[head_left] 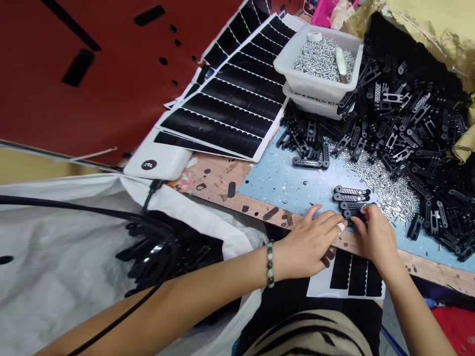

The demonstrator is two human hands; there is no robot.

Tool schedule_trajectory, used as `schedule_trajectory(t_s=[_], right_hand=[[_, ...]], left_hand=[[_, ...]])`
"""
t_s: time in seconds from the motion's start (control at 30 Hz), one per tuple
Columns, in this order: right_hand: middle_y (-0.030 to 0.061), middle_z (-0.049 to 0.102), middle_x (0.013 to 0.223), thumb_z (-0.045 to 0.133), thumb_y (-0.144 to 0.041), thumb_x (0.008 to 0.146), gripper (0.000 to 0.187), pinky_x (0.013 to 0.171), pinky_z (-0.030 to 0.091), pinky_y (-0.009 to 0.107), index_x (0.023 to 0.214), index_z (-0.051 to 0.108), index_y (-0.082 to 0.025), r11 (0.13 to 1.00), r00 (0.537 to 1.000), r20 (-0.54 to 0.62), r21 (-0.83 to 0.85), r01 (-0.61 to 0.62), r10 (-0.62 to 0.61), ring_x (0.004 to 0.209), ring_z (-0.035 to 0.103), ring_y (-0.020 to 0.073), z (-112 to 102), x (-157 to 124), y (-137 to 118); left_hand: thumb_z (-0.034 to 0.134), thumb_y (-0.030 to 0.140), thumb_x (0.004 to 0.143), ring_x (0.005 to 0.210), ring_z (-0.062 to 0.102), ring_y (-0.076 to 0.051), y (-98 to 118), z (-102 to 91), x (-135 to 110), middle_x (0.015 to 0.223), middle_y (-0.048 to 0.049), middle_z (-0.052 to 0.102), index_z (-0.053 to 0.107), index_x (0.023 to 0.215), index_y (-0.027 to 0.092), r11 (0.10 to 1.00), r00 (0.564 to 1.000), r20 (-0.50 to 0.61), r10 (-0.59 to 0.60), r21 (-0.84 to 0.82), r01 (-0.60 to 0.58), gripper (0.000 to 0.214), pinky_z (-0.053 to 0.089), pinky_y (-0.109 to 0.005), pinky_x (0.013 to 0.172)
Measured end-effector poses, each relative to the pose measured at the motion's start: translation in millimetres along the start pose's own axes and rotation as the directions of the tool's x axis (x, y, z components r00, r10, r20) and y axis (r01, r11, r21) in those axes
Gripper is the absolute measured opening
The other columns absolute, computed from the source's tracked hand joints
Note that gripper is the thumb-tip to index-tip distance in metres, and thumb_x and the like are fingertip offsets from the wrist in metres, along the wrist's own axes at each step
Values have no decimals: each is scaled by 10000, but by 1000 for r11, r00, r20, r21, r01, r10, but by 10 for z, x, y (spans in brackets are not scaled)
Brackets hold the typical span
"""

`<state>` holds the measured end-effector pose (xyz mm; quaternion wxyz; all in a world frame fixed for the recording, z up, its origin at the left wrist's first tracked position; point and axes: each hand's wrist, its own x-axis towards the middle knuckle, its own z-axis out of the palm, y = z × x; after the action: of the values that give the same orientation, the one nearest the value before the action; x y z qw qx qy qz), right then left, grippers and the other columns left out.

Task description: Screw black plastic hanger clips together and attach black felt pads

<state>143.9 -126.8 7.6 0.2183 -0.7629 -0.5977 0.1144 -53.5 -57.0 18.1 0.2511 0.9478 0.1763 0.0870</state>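
Note:
A row of black plastic arms (351,197) with lattice-patterned sides lies on the blue mat, close to the table's front edge. My left hand (309,242) lies palm down over that edge, little finger spread, its fingertips touching the near end of the row; a white band circles one finger. From the right, my right hand (378,235) bends over the same near arms with thumb and forefinger closed together. Whatever they pinch is too small and covered to make out. Loose screws and nuts (397,195) are heaped just beyond my right hand.
Many more black plastic parts (393,118) pile up at the right. Stacked white tubs (319,81) of screws stand at the back, beside sheets of black stickers (230,99). A white power bank (156,158) with a cable sits left. Another sticker sheet (356,274) lies below the table edge.

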Motion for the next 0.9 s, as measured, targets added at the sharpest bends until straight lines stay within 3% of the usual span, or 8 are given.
schedule_trajectory(t_s=[0.1,0.2,0.27,0.37,0.5,0.6,0.67,0.9], right_hand=[[140,551,1061,579,-328,857,369,777,481,416,1187,489,-190,971,966,-104,18,240,-237,989,548,272,-102,-5,-118],[97,587,1045,520,-178,882,330,822,490,377,1206,481,-231,792,819,8,259,553,-574,980,569,213,-182,-38,-305],[59,615,919,459,-120,893,257,767,501,336,1109,535,-236,719,760,67,386,578,-647,863,590,179,-201,-74,-399],[33,607,812,466,-130,889,170,689,502,299,996,561,-222,750,855,49,508,424,-517,741,581,153,-219,-120,-395],[36,604,780,571,-249,858,60,621,481,288,881,611,-210,808,989,9,577,116,-149,703,573,156,-263,-77,-144],[29,588,732,590,-326,839,150,558,446,272,795,639,-192,795,992,80,593,-126,98,636,550,144,-224,45,54],[24,592,725,597,-356,822,178,541,429,262,795,653,-189,784,977,152,584,-210,148,626,545,141,-157,126,127],[40,647,782,560,-348,832,183,695,443,309,790,658,-199,878,980,194,458,-137,52,747,588,181,-75,256,96]], left_hand=[[550,147,637,1254,363,-318,11,-49,34,1313,-169,448,464,1159,115,994,999,-20,-41,-98,38,529,265,-514,1064],[536,123,619,1260,357,-307,39,-71,83,1306,-146,425,425,1177,155,971,999,-12,-51,-234,47,570,310,-501,1058],[556,136,624,1249,369,-294,71,-79,113,1289,-137,419,398,1180,172,944,997,-19,-71,-323,62,579,331,-489,1058],[616,199,653,1251,370,-279,107,-123,127,1282,-146,398,375,1177,165,905,991,-93,-98,-421,50,578,361,-450,1054],[619,303,748,1244,394,-272,60,-210,98,1304,-149,417,342,1283,167,908,968,-232,-94,-420,-12,618,385,-443,1027],[582,345,817,1234,406,-298,-9,-180,88,1314,-132,479,432,1279,177,975,977,-209,-48,-224,0,514,304,-521,1046],[552,372,855,1238,404,-307,-39,-104,93,1322,-120,511,473,1271,171,997,990,-140,4,-71,-14,469,227,-563,1062],[476,340,904,1273,384,-284,-57,50,93,1378,-103,485,461,1320,175,994,999,-40,33,103,-29,448,170,-548,1082]])
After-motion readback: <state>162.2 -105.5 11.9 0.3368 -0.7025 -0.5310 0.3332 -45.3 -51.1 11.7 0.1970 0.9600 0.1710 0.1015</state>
